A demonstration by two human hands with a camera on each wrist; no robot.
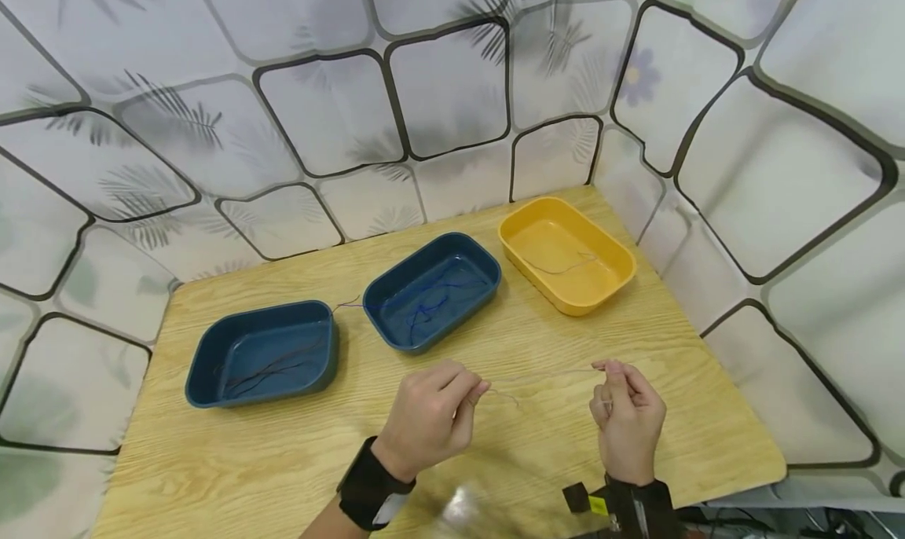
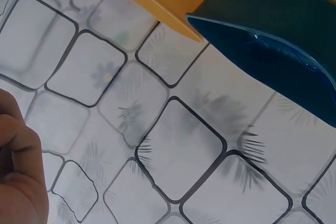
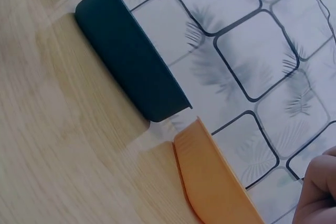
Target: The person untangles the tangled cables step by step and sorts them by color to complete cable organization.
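Observation:
A thin pale thread [image 1: 544,375] stretches between my two hands above the wooden table. My left hand [image 1: 430,417] pinches one part of it between thumb and index finger, and a short loose end hangs past the fingertips. The other part is pinched by my right hand [image 1: 629,421], with some thread showing across its fingers. In the left wrist view, part of the left hand [image 2: 21,166] shows at the left edge. Only a bit of the right hand [image 3: 321,192] shows in the right wrist view; its grip is out of frame there.
A blue bin [image 1: 332,358] on the left holds dark threads [image 1: 265,375]. The middle blue bin [image 1: 463,319] contains blue threads [image 1: 426,311], one trailing over its rim toward the left bin. At right, a yellow bin [image 1: 530,276] holds a pale thread [image 1: 566,270]. Patterned curtains [image 1: 452,83] border the table.

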